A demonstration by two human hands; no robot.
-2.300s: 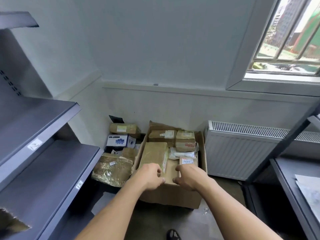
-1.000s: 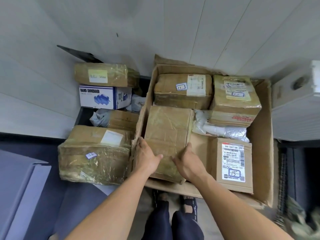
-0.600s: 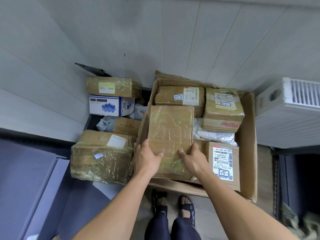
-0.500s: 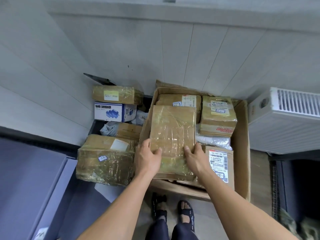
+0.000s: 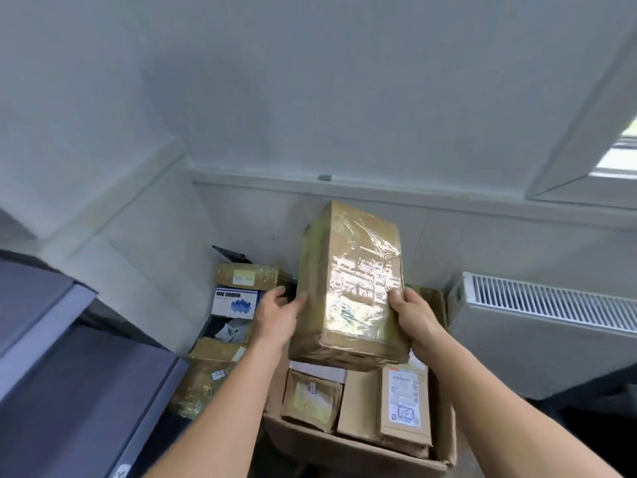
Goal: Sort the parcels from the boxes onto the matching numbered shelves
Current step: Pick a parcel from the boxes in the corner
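parcel (image 5: 348, 291), film-wrapped brown carton, hanging above open box (image 5: 444, 439), upright. i am clamping it between left hand (image 5: 279, 315) and right hand (image 5: 412, 315), fingers curling round side edges. judging it stiff, fairly heavy, film slippery; best gripping edges, not glossy face.

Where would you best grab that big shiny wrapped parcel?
On its two long sides, one hand coming from each side, as the left hand and right hand hold the wrapped parcel now. It looks too wide for one hand, and the glossy film looks slippery.
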